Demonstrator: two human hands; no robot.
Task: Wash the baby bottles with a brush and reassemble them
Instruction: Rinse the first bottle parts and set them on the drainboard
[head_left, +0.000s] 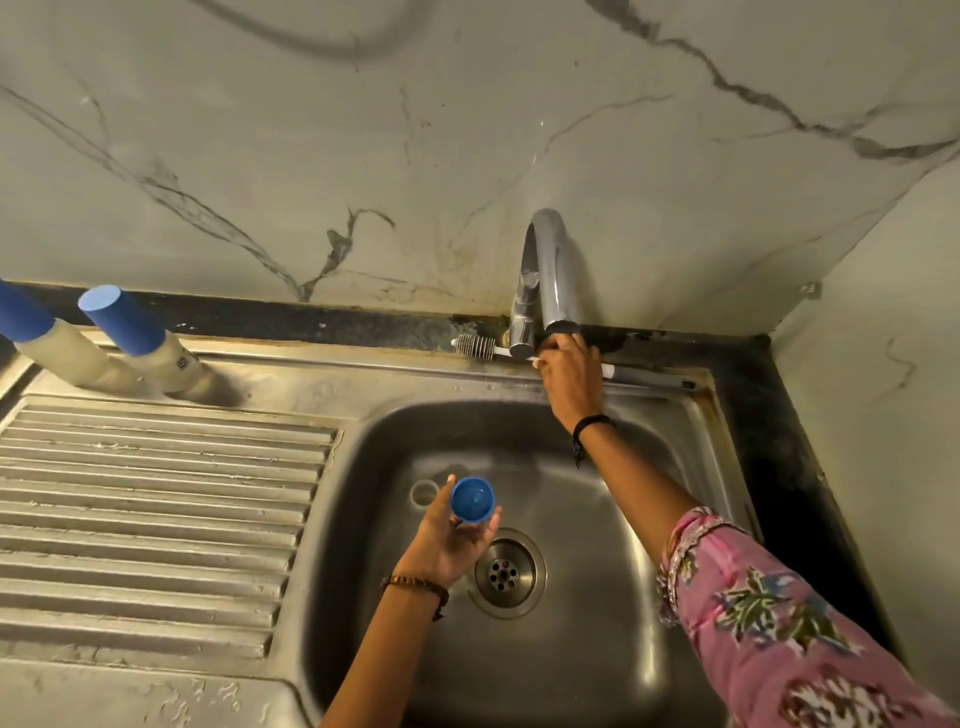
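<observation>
Head view. The right hand reaches to the back rim of the sink, at the foot of the faucet. Its grip lies over the white handle of the bottle brush; fingers appear to curl about the handle, though whether they have closed on it or only rest on it cannot be told for certain. The brush lies flat along the rim, its long axis running left to right: bristle head to the left of the hand, beside the faucet base, grey handle end to the right. The right hand is much the nearer to it.

The left hand is over the basin, above and left of the drain, with its grip closed around a blue cap held mouth up. The brush is well apart from the cap, up and to the right; bringing the bristles to the cap's mouth is judged the coming move.

Two capped baby bottles stand at the far left of the steel draining surface, by the wall. Behind is a veined marble-pattern wall, meeting a side wall at the right corner; the room is dimly lit.
</observation>
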